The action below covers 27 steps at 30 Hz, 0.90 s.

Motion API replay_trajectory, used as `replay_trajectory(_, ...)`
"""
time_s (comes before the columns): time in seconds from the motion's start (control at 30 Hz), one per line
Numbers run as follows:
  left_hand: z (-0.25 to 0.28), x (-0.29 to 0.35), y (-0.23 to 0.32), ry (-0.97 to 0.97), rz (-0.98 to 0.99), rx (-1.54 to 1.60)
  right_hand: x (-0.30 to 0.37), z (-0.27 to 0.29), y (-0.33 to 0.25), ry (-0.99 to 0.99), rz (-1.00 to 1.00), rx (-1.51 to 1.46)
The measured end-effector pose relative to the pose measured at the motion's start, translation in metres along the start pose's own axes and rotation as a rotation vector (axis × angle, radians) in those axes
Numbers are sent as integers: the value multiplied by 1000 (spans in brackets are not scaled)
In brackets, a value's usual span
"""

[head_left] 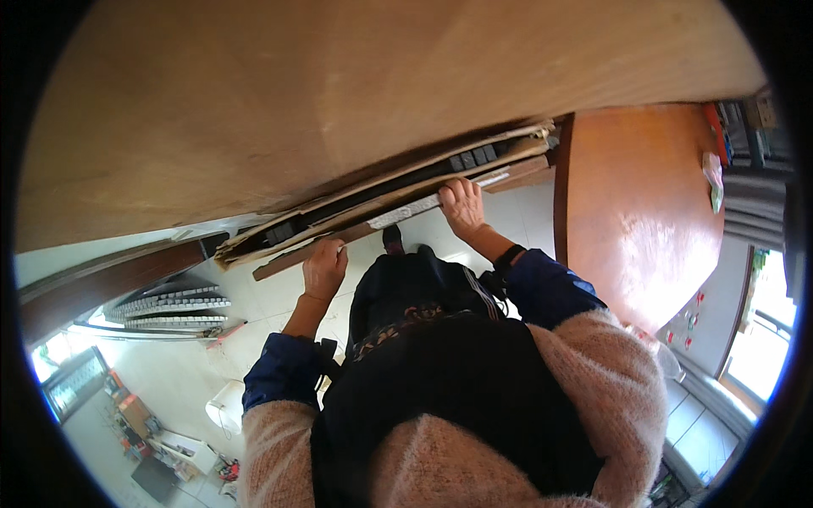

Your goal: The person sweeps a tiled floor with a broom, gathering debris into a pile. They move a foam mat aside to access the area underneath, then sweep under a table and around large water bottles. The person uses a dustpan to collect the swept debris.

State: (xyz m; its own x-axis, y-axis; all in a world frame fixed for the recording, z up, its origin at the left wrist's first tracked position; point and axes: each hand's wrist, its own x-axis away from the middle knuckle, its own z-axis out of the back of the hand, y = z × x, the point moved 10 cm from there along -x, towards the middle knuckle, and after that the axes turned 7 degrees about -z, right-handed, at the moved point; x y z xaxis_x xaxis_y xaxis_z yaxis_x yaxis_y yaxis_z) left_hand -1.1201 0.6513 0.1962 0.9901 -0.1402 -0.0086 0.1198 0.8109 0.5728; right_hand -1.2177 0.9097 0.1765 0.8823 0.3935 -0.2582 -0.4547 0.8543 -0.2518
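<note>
A long brown board [351, 234], with a pale grey patch [406, 211] on its edge, runs slantwise before me. Right behind it lies a long, narrow cardboard box [339, 222], open along the top, with dark blocks [472, 158] inside. My left hand [324, 269] is closed at the board's left part, fingers curled, thumb tip pointing right. Further right, my right hand [461, 207] is closed over the board's edge, its fingertips by the box's near cardboard wall. Whether board and box are joined, I cannot tell.
A large wooden panel [381, 76] rises just beyond the box. To the right stands a glossy reddish-brown wooden surface [635, 212] with a plastic bag [712, 180] on it. Pale strips [174, 306] lie stacked at left. Lower left are a white stool [225, 406] and clutter.
</note>
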Motion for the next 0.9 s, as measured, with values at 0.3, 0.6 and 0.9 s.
replay_trajectory(0.3,-50,-15,-43,-225,63,-389,-1,-18,42,-181,-52,194)
replay_trajectory(0.6,-80,-2,-58,-379,-40,-388,26,-35,46,-315,120,122)
replay_trajectory(0.9,-54,-42,-38,-90,-77,-409,-1,14,73,-1,-45,149)
